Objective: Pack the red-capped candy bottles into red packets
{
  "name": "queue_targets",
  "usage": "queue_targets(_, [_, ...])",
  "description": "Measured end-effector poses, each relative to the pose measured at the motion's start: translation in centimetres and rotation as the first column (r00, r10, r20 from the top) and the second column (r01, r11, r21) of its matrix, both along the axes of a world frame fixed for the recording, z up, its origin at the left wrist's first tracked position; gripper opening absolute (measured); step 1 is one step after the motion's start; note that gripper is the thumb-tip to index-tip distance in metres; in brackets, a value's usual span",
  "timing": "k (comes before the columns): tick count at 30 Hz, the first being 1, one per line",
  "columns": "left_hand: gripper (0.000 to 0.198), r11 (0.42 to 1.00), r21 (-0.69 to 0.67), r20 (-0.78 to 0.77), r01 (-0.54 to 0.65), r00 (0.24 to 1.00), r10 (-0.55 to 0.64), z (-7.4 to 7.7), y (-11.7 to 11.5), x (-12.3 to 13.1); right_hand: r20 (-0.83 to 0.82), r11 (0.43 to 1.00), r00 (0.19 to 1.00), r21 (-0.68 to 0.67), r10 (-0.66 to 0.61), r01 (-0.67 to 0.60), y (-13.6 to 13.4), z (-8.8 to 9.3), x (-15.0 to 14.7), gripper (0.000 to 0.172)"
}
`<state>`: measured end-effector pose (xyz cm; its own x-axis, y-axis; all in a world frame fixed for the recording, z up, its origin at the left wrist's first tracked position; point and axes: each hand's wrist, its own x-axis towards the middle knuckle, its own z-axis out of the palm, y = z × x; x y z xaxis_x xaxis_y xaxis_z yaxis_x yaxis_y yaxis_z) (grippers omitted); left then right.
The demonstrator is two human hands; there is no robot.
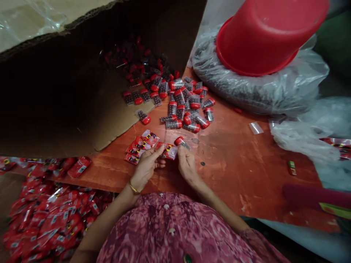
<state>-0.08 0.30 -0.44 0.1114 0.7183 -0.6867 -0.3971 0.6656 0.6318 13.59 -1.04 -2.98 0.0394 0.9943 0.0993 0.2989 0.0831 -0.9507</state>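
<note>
My left hand [148, 166] pinches a small red printed packet [169, 151], its clear end pointing right. In my right hand [187, 163] is a small red-capped container [179, 141] with a dark dotted body, its cap sticking out beyond the fingers. The fingers of this hand are also close to the packet's clear end; whether they touch it I cannot tell. Beside my left hand, several flat red packets [137, 146] lie overlapped on the orange table [225, 164]. A pile of similar red-capped containers [179, 96] lies just beyond both hands.
A large cardboard box [109, 135] lies open at left, with more containers spilling out. Filled red packets [55, 219] are heaped below the table's left edge. At back right, a red bucket [260, 36] rests upside down on a stuffed plastic bag [246, 91]. A green-labelled piece [292, 168] lies right.
</note>
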Motion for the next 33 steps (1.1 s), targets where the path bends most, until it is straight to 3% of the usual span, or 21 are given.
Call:
queue_targets(2, [0.044, 0.999, 0.009, 0.026, -0.03, 0.999, 0.03, 0.0, 0.1, -0.2, 0.234, 0.997, 0.972, 0.082, -0.028, 0.009, 0.3, 0.1, 1.3, 0.039])
queue_targets(5, [0.042, 0.998, 0.046, 0.047, -0.047, 0.998, 0.045, 0.2, 0.3, -0.7, 0.605, 0.989, 0.782, 0.101, -0.147, 0.107, 0.8, -0.3, 3.5, 0.037])
queue_targets(7, [0.04, 0.997, 0.066, 0.056, -0.046, 0.997, 0.043, 0.2, 0.4, -0.9, 0.724, 0.988, 0.675, 0.053, -0.14, 0.148, 1.0, -1.0, 4.5, 0.038])
queue_targets(8, [0.039, 0.996, 0.072, 0.06, -0.045, 0.997, 0.04, 0.2, 0.5, -1.0, 0.74, 0.989, 0.662, 0.031, -0.12, 0.145, 1.0, -1.4, 4.9, 0.035])
queue_targets(11, [0.037, 0.995, 0.089, 0.059, -0.05, 0.997, 0.045, 0.2, 0.6, -1.0, 0.634, 0.993, 0.768, -0.002, -0.091, 0.119, 0.8, -2.0, 5.2, 0.023])
queue_targets(13, [0.037, 0.992, 0.107, 0.035, -0.059, 0.998, 0.056, 0.2, 0.7, -1.0, 0.394, 0.991, 0.915, -0.051, -0.091, 0.121, 0.4, -1.7, 5.1, 0.021])
queue_targets(15, [0.039, 0.988, 0.14, -0.001, -0.064, 0.998, 0.065, 0.2, 0.8, -1.1, 0.049, 0.986, 0.996, -0.147, -0.07, 0.076, 0.0, -0.6, 5.2, 0.024])
queue_targets(17, [0.042, 0.98, 0.19, -0.035, -0.064, 0.997, 0.072, 0.3, 0.9, -1.2, -0.238, 0.97, 0.97, -0.24, -0.038, -0.021, -0.6, 0.7, 5.2, 0.028])
queue_targets(19, [0.041, 0.967, 0.25, -0.066, -0.056, 0.995, 0.074, 0.3, 1.0, -1.2, -0.373, 0.941, 0.928, -0.315, -0.005, -0.121, -1.1, 1.9, 5.2, 0.03])
queue_targets(22, [0.035, 0.94, 0.34, -0.126, -0.004, 0.991, 0.049, 0.2, 0.9, -1.2, -0.401, 0.916, 0.916, -0.361, 0.02, -0.178, -1.5, 2.9, 4.8, 0.029])
queue_targets(28, [0.025, 0.88, 0.434, -0.279, 0.192, 0.958, -0.072, 0.2, 0.8, -1.6, -0.31, 0.912, 0.949, -0.372, 0.055, -0.174, -0.9, 3.0, 3.8, 0.028])
queue_targets(30, [0.025, 0.881, 0.439, -0.261, 0.179, 0.963, -0.066, 0.3, 0.8, -1.4, -0.273, 0.925, 0.961, -0.352, 0.044, -0.143, -0.8, 3.1, 3.3, 0.026])
queue_targets(33, [0.029, 0.918, 0.396, -0.11, 0.04, 0.994, 0.004, 0.4, 0.7, -0.6, -0.236, 0.961, 0.972, -0.269, -0.003, -0.062, -1.0, 2.8, 2.3, 0.023])
